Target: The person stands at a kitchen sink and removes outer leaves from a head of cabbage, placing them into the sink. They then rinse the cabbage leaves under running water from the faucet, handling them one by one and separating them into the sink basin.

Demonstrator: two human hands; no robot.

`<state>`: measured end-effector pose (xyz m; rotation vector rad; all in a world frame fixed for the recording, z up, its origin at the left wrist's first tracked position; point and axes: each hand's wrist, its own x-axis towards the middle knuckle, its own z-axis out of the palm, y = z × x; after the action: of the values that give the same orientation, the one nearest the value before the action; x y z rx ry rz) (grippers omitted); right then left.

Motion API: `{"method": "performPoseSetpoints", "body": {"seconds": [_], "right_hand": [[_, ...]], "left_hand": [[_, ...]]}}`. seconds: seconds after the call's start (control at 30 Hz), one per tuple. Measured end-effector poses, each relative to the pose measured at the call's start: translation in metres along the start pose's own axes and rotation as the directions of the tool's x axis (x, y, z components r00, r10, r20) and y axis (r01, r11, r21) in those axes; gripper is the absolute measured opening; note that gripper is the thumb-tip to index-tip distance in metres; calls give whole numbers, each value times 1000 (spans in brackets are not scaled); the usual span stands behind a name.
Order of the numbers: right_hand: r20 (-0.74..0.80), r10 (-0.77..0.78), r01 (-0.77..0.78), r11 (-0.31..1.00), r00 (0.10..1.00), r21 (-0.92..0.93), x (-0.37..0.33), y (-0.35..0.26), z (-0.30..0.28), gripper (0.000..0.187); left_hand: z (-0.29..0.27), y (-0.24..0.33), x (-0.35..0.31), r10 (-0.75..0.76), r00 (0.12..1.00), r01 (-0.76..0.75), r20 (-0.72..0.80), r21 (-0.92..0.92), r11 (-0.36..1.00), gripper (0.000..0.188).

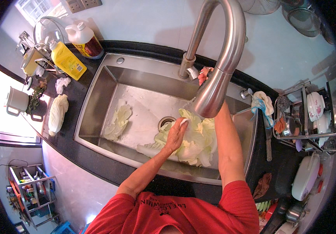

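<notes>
My left hand [177, 133] is over the sink, its fingers closed round the pale end of a napa cabbage leaf [184, 121]. Beneath it a heap of loose pale-green cabbage leaves [196, 149] lies in the right half of the steel sink [138, 97], partly covering the drain [166, 122]. More leaves [118, 121] rest at the left side of the basin. My right arm reaches up behind the spout of the steel faucet [214, 91]. At the faucet's base, the fingers of my right hand [203, 75] are on the dark faucet handle [210, 73]; the spout hides most of that hand.
On the left counter are a whole napa cabbage [58, 115], a yellow bottle [67, 60], a large jug [84, 39] and a white pot [18, 100]. Right of the sink are cloths [262, 103], a knife [268, 144] and a dish rack [306, 134] with bowls.
</notes>
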<state>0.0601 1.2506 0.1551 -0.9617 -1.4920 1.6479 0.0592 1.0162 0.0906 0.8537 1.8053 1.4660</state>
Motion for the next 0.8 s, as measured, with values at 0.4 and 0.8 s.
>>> {"method": "performPoseSetpoints", "body": {"seconds": [0.4, 0.8], "right_hand": [[-36, 6, -3, 998, 999, 64, -5, -4, 7, 24], [-23, -59, 62, 987, 998, 146, -5, -4, 4, 25]], "left_hand": [[0, 10, -3, 61, 998, -61, 24, 4, 998, 21], [0, 12, -18, -42, 992, 40, 117, 18, 999, 20]]}}
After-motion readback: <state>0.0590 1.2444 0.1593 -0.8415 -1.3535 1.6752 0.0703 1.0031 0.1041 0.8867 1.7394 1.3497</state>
